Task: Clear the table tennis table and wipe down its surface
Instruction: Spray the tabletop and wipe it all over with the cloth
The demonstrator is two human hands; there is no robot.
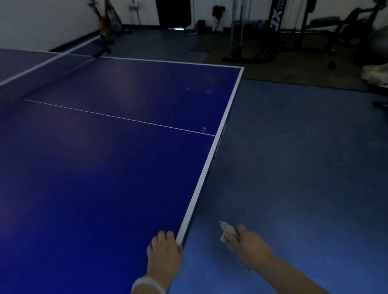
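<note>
The blue table tennis table (102,167) fills the left and middle of the head view, its net (34,70) crossing at the far left. My left hand (164,252) rests on the table's near right corner, fingers curled down onto the surface by the white edge line. A pale bangle sits on that wrist. My right hand (248,246) hangs over the floor to the right of the table and grips a small crumpled pale cloth (226,230). A few faint whitish smudges (207,92) show near the table's far right corner.
Blue floor (293,174) lies to the right of the table. Gym machines (294,25), a grey exercise ball (383,41) and a dark mat stand at the back right. An exercise bike (108,19) stands by the far wall, beside a dark doorway (171,6).
</note>
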